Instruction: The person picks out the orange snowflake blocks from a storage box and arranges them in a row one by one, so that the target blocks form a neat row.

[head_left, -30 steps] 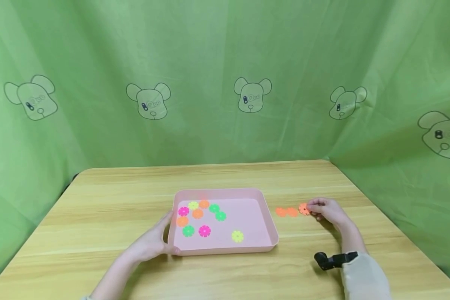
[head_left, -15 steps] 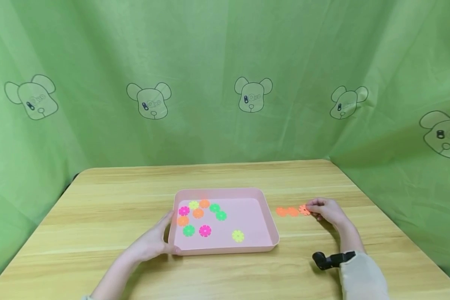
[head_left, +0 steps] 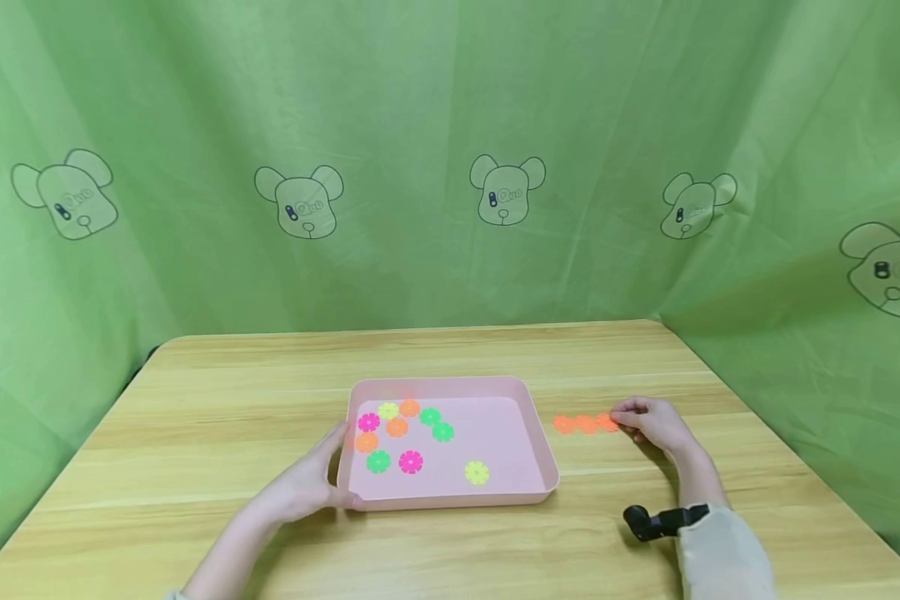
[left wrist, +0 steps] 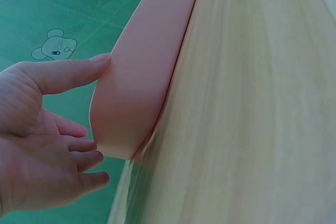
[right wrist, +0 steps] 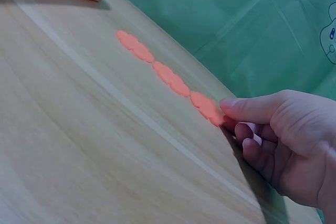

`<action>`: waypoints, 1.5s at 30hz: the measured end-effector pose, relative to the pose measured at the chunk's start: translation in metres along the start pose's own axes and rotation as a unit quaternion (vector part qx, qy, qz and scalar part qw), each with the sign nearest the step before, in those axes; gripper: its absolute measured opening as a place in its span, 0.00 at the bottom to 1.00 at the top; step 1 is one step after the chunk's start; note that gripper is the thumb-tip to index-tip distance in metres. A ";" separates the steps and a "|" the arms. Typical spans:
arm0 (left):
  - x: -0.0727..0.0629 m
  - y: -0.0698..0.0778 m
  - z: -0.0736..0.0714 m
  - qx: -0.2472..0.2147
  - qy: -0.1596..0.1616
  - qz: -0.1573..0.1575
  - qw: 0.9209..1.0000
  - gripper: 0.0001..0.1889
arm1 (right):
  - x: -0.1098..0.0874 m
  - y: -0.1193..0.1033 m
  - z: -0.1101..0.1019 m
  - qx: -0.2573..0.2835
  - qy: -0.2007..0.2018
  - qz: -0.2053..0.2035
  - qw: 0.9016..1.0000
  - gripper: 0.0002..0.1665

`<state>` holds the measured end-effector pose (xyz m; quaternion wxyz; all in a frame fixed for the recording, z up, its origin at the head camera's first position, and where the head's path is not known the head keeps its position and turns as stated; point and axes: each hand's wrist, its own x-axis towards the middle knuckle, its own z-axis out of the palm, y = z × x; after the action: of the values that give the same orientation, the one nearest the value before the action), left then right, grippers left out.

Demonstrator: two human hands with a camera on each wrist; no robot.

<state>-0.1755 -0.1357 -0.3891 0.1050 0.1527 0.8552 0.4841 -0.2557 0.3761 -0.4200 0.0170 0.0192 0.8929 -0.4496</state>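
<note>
My right hand [head_left: 654, 422] pinches the right edge of an orange snowflake disc [right wrist: 203, 106] between thumb and fingers. That disc lies at the right end of a row, lined up against a middle orange disc [right wrist: 170, 78] and a left orange disc [right wrist: 135, 46]. At the left end of a pink tray [head_left: 450, 502], my left hand [head_left: 303, 483] touches the tray's front corner with the thumb, its other fingers extended along the left side. Inside the tray are several flower-shaped discs, among them a pink one [head_left: 410, 462], a yellow one [head_left: 476, 472] and a green one [head_left: 378, 461].
A light wooden table [head_left: 270, 367] carries everything. Green cloth [head_left: 405, 267] printed with bear heads hangs behind it and along both sides. On the right wrist sits a black device [head_left: 663, 522], above a pale sleeve [head_left: 723, 554].
The disc in my right hand has come down and slightly left, and now lies flat in line with the other two. My left hand and the tray keep their place.
</note>
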 end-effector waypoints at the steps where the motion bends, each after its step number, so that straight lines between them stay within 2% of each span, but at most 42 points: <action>1: 0.000 0.000 0.000 0.000 -0.001 0.000 1.000 0.58 | 0.000 0.000 0.000 0.001 0.001 -0.001 1.000 0.19; 14: 0.002 0.001 0.000 0.006 -0.006 0.008 1.000 0.57 | -0.002 0.000 -0.003 0.024 0.000 0.000 1.000 0.20; 24: 0.002 0.002 -0.001 0.020 -0.002 0.000 1.000 0.57 | -0.001 -0.010 -0.003 -0.047 -0.010 -0.008 0.999 0.21; 34: 0.002 0.000 -0.001 0.023 -0.006 0.000 1.000 0.58 | -0.001 -0.008 -0.001 -0.044 -0.011 0.003 0.999 0.19; 45: 0.001 -0.002 -0.001 0.023 -0.008 0.007 1.000 0.58 | -0.002 -0.006 0.000 -0.044 -0.012 -0.004 0.999 0.20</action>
<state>-0.1772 -0.1373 -0.3900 0.1050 0.1654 0.8641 0.4637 -0.2544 0.3725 -0.4149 0.0265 0.0096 0.9116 -0.4102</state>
